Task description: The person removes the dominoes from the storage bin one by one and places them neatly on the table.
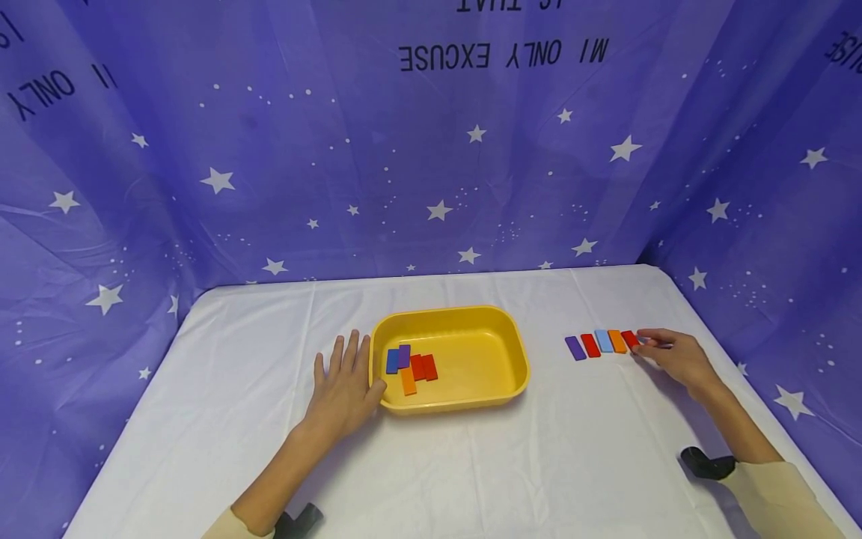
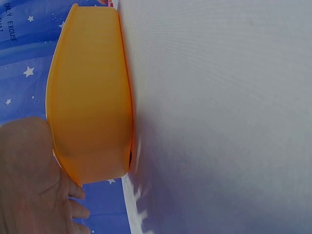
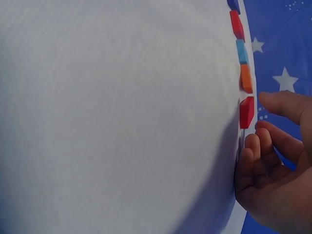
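My left hand point(image 1: 345, 393) lies with fingers spread at the left end of a yellow tray point(image 1: 521, 367), its thumb over the rim; the left wrist view shows it beside the tray's outer wall point(image 2: 90, 92). Inside the tray are a blue block point(image 1: 392, 361), a purple block point(image 1: 404, 355), an orange block point(image 1: 408, 382) and red blocks point(image 1: 430, 367). My right hand point(image 1: 680, 361) is at the right end of a row of flat blocks, beside a red block point(image 3: 247, 113). Its thumb and index finger are apart in the right wrist view. A pale blue patch near its fingertips is unclear.
The row runs leftward from the red end block through an orange block point(image 1: 616, 341), a light blue block point(image 1: 603, 341) and another red block point(image 1: 590, 345) to a purple block point(image 1: 575, 348). White cloth point(image 1: 471, 471) covers the table; a starry purple curtain point(image 1: 377, 172) stands behind.
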`<state>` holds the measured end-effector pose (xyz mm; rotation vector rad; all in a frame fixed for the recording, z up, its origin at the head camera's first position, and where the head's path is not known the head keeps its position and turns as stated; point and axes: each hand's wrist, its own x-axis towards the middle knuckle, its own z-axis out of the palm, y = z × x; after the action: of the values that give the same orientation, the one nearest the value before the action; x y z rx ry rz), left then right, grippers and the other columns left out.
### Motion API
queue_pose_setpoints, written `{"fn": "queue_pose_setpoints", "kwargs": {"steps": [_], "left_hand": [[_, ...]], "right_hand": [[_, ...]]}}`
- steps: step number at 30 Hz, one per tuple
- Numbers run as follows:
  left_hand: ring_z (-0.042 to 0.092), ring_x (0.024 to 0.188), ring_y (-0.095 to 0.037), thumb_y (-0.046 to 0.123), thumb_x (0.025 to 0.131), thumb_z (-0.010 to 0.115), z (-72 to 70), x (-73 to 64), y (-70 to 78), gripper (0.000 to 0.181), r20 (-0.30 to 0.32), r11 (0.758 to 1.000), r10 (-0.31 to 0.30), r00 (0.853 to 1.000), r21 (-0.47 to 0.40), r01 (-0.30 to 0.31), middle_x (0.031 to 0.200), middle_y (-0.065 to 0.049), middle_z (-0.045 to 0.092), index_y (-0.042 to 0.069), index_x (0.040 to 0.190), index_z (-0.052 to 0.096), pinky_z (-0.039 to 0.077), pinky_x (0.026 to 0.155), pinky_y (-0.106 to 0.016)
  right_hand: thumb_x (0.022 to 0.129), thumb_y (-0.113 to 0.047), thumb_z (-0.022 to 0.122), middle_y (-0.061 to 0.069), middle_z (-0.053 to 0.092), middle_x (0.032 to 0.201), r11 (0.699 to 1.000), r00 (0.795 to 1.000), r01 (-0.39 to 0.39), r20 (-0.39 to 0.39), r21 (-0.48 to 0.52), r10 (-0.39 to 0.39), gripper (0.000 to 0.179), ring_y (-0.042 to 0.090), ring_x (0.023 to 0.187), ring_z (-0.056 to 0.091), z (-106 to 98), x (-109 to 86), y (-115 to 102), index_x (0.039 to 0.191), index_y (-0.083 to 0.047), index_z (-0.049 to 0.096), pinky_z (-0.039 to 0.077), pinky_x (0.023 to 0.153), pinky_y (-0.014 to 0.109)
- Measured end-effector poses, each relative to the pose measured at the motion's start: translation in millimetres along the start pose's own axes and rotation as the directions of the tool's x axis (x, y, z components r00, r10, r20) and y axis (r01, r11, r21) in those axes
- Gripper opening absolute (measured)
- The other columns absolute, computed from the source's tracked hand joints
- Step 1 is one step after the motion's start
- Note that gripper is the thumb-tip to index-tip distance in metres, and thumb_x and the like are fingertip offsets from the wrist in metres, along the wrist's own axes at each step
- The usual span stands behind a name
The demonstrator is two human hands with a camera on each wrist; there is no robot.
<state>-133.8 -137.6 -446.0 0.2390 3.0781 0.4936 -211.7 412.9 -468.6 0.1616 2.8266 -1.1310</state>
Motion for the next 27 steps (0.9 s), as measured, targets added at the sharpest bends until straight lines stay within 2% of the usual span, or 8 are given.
{"fn": "queue_pose_setpoints", "kwargs": {"steps": [4, 8, 15, 20, 24, 27], "left_hand": [[0.004, 0.149, -0.043, 0.031, 0.097, 0.047, -0.4, -0.1, 0.2, 0.074, 0.003, 1.000, 0.001, 1.000, 0.002, -0.001, 0.163, -0.023, 0.013, -0.003, 0.157, 0.021, 0.002, 0.112, -0.069], [0.005, 0.149, -0.044, 0.030, 0.097, 0.049, -0.4, 0.1, 0.2, 0.074, -0.004, 1.000, 0.001, 1.000, 0.002, -0.001, 0.163, -0.023, 0.014, -0.004, 0.156, 0.021, 0.003, 0.111, -0.069], [0.007, 0.149, -0.044, 0.030, 0.096, 0.049, -0.5, 0.1, 0.3, 0.074, -0.004, 1.000, -0.003, 1.000, 0.001, 0.003, 0.163, -0.023, 0.014, -0.004, 0.156, 0.022, 0.003, 0.111, -0.069], [0.007, 0.149, -0.044, 0.031, 0.097, 0.049, 0.1, -0.3, 0.0, 0.074, -0.004, 1.000, -0.005, 1.000, -0.005, 0.005, 0.163, -0.023, 0.014, -0.003, 0.156, 0.022, 0.002, 0.112, -0.068], [0.005, 0.149, -0.043, 0.031, 0.097, 0.048, 0.3, -0.3, 0.1, 0.073, -0.003, 1.000, -0.006, 1.000, -0.012, 0.006, 0.163, -0.023, 0.013, -0.003, 0.156, 0.022, 0.001, 0.112, -0.068], [0.004, 0.149, -0.043, 0.031, 0.097, 0.048, 0.5, -0.1, 0.3, 0.074, 0.001, 1.000, -0.008, 1.000, -0.017, 0.008, 0.163, -0.023, 0.013, -0.003, 0.157, 0.021, 0.000, 0.112, -0.068]], "right_hand": [[0.098, -0.030, 0.062, 0.015, 0.057, 0.103, 0.999, 0.998, 0.041, -0.040, 0.018, -0.040, 0.054, 0.018, 0.079, 0.054, 1.2, -5.0, -9.7, 0.136, 0.007, 0.055, 0.046, 0.059, 0.024], [0.097, -0.029, 0.065, 0.014, 0.057, 0.104, 0.994, 0.994, 0.095, -0.059, 0.045, -0.092, 0.054, 0.010, 0.079, 0.056, 4.1, -9.5, -23.9, 0.137, 0.006, 0.056, 0.048, 0.061, 0.021], [0.095, -0.017, 0.068, 0.015, 0.062, 0.104, 0.960, 0.974, 0.227, -0.059, 0.161, -0.220, 0.046, -0.001, 0.082, 0.060, 11.7, -17.7, -55.6, 0.132, 0.009, 0.058, 0.052, 0.068, 0.017], [0.097, -0.016, 0.066, 0.015, 0.067, 0.109, 0.928, 0.957, 0.287, -0.021, 0.238, -0.291, 0.043, -0.002, 0.088, 0.062, 19.0, -24.4, -77.1, 0.130, 0.011, 0.058, 0.052, 0.074, 0.016], [0.098, -0.020, 0.065, 0.008, 0.069, 0.114, 0.925, 0.953, 0.289, 0.020, 0.248, -0.303, 0.043, -0.003, 0.094, 0.063, 24.2, -29.7, -93.3, 0.131, 0.007, 0.060, 0.049, 0.080, 0.013], [0.098, -0.023, 0.065, 0.011, 0.068, 0.120, 0.929, 0.953, 0.281, 0.046, 0.241, -0.300, 0.043, -0.003, 0.097, 0.062, 28.4, -33.7, -105.6, 0.132, 0.003, 0.061, 0.048, 0.082, 0.013]]}}
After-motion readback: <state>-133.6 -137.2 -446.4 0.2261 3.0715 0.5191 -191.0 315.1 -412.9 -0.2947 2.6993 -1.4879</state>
